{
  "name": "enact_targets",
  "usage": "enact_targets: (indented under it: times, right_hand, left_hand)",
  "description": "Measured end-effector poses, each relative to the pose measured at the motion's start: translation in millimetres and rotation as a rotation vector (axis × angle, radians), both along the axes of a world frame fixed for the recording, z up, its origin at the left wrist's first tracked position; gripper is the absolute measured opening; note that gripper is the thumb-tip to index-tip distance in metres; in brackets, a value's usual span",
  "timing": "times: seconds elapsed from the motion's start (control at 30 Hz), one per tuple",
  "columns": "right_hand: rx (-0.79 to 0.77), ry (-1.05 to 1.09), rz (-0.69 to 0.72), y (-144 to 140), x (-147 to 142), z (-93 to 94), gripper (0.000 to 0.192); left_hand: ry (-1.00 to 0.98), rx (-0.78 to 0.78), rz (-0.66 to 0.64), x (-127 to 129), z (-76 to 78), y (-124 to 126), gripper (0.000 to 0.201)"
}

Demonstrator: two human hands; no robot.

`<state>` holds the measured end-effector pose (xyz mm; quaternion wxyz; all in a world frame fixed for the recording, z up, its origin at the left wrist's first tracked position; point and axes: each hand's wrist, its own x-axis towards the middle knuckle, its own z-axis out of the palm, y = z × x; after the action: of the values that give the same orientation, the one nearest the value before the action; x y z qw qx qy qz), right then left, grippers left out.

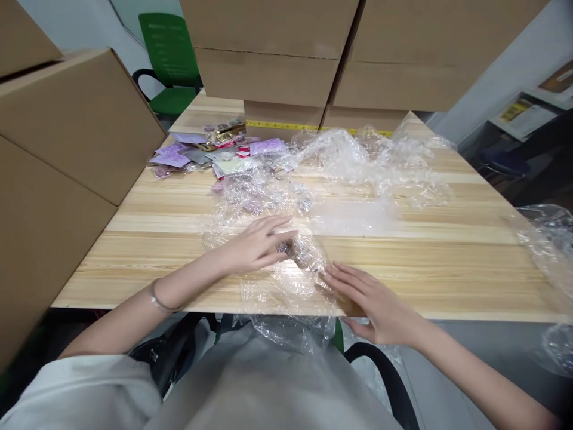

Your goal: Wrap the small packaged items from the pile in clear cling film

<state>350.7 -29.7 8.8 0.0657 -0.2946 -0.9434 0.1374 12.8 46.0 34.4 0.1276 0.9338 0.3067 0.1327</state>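
A clear plastic bag [286, 292] lies crinkled at the table's front edge, and part of it hangs over. Some small dark and shiny items [301, 249] show inside or under its film; their kind is hard to make out. My left hand [262, 245] rests over the bag's left side with its fingers spread around these items. On the right, my right hand [364, 298] is open, its fingertips touching or nearly touching the bag's edge. More crumpled clear plastic [250, 191] lies just beyond my hands.
Small packets with purple cards [172, 156] are heaped at the back left of the wooden table [447, 263]. Loose clear wrap [340, 149] spreads across the back. Large cardboard boxes [268, 54] stand behind, another box [80, 125] at left. A green chair [168, 54] stands beyond.
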Motion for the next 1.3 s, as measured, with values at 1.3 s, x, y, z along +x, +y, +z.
enact_targets:
  times: [1.3]
  right_hand:
    - [0.231,0.121,-0.212,63,-80,-11.0,0.065]
  left_hand:
    - [-0.011,0.200,-0.002,-10,-32.1,-39,0.047]
